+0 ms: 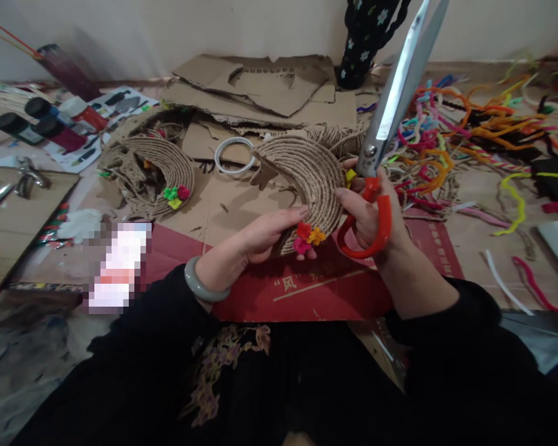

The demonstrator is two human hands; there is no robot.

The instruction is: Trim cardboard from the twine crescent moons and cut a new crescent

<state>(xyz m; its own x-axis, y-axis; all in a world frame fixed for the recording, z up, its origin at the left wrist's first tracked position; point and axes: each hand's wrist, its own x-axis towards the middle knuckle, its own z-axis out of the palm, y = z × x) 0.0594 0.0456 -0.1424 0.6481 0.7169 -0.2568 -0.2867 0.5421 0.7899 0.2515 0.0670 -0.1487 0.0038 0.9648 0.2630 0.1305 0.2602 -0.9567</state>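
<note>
My left hand (272, 232) grips the lower end of a crescent covered in rows of twine (323, 179), its thumb on the front and fingers behind. Small pipe-cleaner flowers (307, 238) in red, orange and pink sit at that end. My right hand (369, 207) has large scissors (393, 105) with orange-red handles in it, blades pointing up and slightly apart. Its thumb and fingers also pinch near the crescent's right edge, beside a bit of yellow (351, 178). A second twine-covered crescent (167, 167) with green, pink and yellow flowers lies to the left.
Cardboard pieces (260, 87) lie at the back, near a roll of white tape (235, 155). Many coloured pipe cleaners (441, 142) are heaped on the right. Paint bottles (58, 133) stand at the left, and a black flowered vase (365, 43) stands against the wall.
</note>
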